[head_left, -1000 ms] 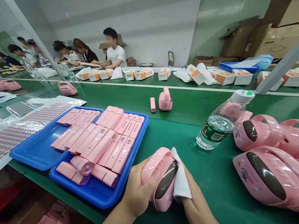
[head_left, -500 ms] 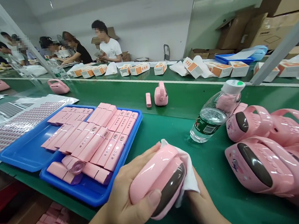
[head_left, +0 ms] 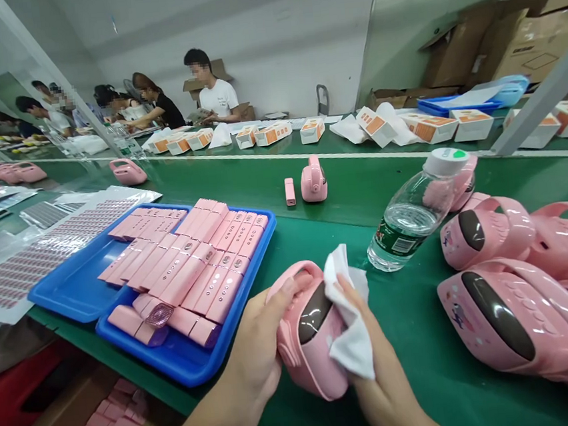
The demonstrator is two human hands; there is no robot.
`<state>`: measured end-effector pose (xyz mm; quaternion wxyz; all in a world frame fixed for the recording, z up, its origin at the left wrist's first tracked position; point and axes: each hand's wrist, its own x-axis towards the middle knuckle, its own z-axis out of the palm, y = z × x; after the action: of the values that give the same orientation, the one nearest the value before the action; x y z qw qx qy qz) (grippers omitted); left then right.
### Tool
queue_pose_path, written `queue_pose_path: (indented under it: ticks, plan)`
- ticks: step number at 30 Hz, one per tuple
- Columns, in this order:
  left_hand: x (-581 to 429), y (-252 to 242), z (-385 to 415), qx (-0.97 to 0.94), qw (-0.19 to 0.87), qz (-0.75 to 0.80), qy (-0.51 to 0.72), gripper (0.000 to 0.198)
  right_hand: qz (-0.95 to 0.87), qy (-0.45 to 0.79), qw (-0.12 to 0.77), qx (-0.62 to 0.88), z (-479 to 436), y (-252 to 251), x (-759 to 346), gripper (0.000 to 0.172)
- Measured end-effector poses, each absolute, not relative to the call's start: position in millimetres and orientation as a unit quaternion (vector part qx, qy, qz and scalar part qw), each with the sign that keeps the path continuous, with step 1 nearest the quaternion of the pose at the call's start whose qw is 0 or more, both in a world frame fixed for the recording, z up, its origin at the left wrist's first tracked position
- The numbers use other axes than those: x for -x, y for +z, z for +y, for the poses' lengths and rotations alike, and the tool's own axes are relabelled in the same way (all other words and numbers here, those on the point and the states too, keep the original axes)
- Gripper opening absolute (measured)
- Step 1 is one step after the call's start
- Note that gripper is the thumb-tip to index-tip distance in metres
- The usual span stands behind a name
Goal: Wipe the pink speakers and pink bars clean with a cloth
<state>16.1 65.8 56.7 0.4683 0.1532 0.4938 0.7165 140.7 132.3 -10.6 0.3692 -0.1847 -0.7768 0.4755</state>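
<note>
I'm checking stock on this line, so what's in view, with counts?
pink handled device: 1, pink with dark window, held above the green belt
white cloth: 1, white, pressed against that device
more pink handled devices: several, pink, piled at right
water bottle: 1, transparent with white cap, lying beside the pile
blue trays: 2, blue, on the belt at left
pink bars: dozens, pink, in the trays
sticker sheets: several, white with pink print, left of the trays
product boxes: many, white and orange, along the far belt
co-workers: several, far end
left hand: 1, gripping the device
right hand: 1, holding the cloth
</note>
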Motion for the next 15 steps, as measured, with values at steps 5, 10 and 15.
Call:
queue_pose_path:
  ticks: [5, 10, 15]
  plan:
    - [-15, 57, 71, -0.105, 0.47, 0.484, 0.731, 0.033, -0.547, 0.709, 0.273, 0.351, 146, 1, -137, 0.056]
    - [-23, 54, 71, -0.177, 0.479, 0.51, 0.692, 0.039, -0.584, 0.687, 0.284, 0.324, 151, -4, -135, 0.051]
    - [-26, 40, 73, -0.125, 0.473, 0.537, 0.687, 0.046, -0.711, 0.534, 0.371, 0.269, 149, -8, -137, 0.051]
